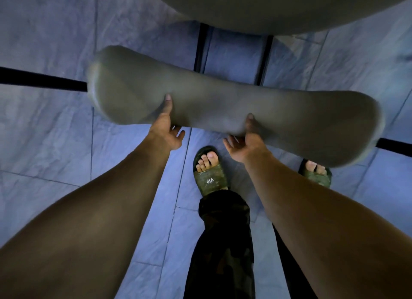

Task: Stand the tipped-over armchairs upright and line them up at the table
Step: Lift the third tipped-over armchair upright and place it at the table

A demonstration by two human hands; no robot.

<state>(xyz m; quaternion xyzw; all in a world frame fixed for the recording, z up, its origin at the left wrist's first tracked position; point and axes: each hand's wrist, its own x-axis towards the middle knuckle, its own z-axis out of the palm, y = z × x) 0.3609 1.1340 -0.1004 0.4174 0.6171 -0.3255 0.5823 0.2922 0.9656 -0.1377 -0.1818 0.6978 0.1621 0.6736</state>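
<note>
The padded armchair back [223,111] spans the middle of the view, blocking reach straight ahead; bare tiled floor [44,131] lies open to its left; dark chair legs [201,48] and a grey rounded surface [289,6] crowd the room beyond; two sandalled feet [209,169] stand on the floor beneath.

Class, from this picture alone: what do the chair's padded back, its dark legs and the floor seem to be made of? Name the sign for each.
Padded back: probably matte grey-green fabric or faux leather, as it dents softly under the thumbs. Legs: thin, straight and black, likely painted metal. Floor: stone or stone-look tile, with veined slabs and grout lines.
</note>
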